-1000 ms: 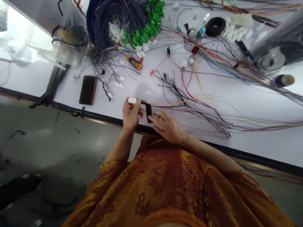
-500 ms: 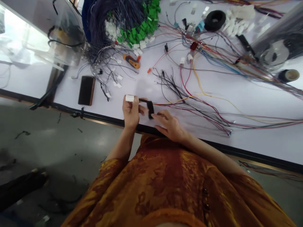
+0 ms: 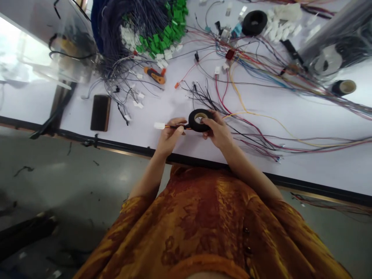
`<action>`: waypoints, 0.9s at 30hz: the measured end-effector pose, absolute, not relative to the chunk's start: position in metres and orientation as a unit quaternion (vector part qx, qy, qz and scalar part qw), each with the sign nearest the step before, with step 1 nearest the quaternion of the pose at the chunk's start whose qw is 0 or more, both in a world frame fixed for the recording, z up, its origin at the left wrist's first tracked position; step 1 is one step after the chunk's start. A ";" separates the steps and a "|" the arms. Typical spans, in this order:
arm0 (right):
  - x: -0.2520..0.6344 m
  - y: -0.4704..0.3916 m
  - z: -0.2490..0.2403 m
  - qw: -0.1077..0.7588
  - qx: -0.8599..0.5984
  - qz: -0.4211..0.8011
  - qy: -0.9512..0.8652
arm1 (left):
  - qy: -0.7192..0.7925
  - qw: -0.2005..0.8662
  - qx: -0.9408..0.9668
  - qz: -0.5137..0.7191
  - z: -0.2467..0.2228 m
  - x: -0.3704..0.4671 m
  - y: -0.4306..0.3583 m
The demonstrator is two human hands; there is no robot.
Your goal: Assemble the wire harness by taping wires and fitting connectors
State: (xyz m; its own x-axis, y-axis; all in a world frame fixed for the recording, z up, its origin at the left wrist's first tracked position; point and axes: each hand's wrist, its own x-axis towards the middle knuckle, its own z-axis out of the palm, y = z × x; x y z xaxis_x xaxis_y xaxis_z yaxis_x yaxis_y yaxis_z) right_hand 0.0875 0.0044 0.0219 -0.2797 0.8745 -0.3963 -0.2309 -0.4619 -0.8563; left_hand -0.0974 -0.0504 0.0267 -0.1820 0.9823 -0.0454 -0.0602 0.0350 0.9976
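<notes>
My left hand (image 3: 169, 137) pinches a thin bundle of wires just right of a white connector (image 3: 159, 125), which sticks out to the left of the fingers. My right hand (image 3: 217, 130) grips a roll of black tape (image 3: 192, 121), its thumb at the pale core. The roll is right beside the left fingertips, and a short strip of tape runs from it to the wires. Yellow and red wires (image 3: 252, 113) trail away to the right behind my right hand.
On the white table (image 3: 139, 135) are a phone (image 3: 100, 112), an orange cutter (image 3: 154, 75), a second black tape roll (image 3: 254, 23), green connectors (image 3: 164, 38) on grey wires, and a dark-and-tan spool (image 3: 344, 87). The table's black edge (image 3: 130, 146) runs in front of me.
The tape roll has turned from edge-on to face-up and moved right and up with my right hand, which now grips it. My left hand has shifted right along the wires, away from the white connector.
</notes>
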 end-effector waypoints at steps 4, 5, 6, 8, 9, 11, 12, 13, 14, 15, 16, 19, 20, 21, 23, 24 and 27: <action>0.101 -0.033 0.022 0.372 -0.465 0.566 -0.569 | 0.594 0.446 0.409 0.530 0.034 -0.086 -0.044; 0.104 -0.042 0.024 0.352 -0.446 0.516 -0.641 | 0.603 0.445 0.391 0.534 0.039 -0.085 -0.044; 0.106 -0.050 0.026 0.332 -0.417 0.473 -0.701 | 0.607 0.445 0.377 0.539 0.045 -0.083 -0.045; 0.106 -0.052 0.034 0.325 -0.382 0.434 -0.748 | 0.606 0.441 0.380 0.542 0.057 -0.081 -0.049; 0.104 -0.047 0.038 0.342 -0.389 0.442 -0.733 | 0.599 0.431 0.407 0.538 0.063 -0.080 -0.052; 0.094 -0.025 0.046 0.375 -0.434 0.497 -0.651 | 0.569 0.399 0.510 0.507 0.073 -0.078 -0.059; 0.089 -0.013 0.049 0.377 -0.456 0.534 -0.604 | 0.549 0.378 0.564 0.488 0.075 -0.077 -0.062; 0.084 -0.002 0.050 0.369 -0.469 0.570 -0.565 | 0.532 0.353 0.603 0.478 0.075 -0.076 -0.064; 0.082 0.005 0.050 0.360 -0.470 0.598 -0.540 | 0.525 0.328 0.618 0.485 0.073 -0.076 -0.065; 0.082 0.008 0.048 0.360 -0.469 0.610 -0.528 | 0.530 0.309 0.605 0.507 0.069 -0.076 -0.063; 0.084 0.005 0.045 0.367 -0.467 0.603 -0.532 | 0.546 0.299 0.569 0.538 0.064 -0.076 -0.061; 0.103 -0.028 0.034 0.361 -0.443 0.499 -0.652 | 0.598 0.340 0.431 0.584 0.049 -0.079 -0.049; 0.109 -0.040 0.031 0.335 -0.421 0.455 -0.709 | 0.607 0.368 0.398 0.581 0.048 -0.079 -0.046; 0.114 -0.050 0.031 0.312 -0.394 0.422 -0.755 | 0.609 0.392 0.377 0.577 0.048 -0.079 -0.043; 0.116 -0.054 0.033 0.313 -0.374 0.403 -0.774 | 0.600 0.415 0.376 0.571 0.054 -0.077 -0.043; 0.113 -0.049 0.036 0.339 -0.390 0.419 -0.747 | 0.591 0.415 0.403 0.563 0.060 -0.076 -0.045; 0.097 -0.011 0.044 0.402 -0.472 0.528 -0.580 | 0.553 0.379 0.538 0.511 0.073 -0.072 -0.056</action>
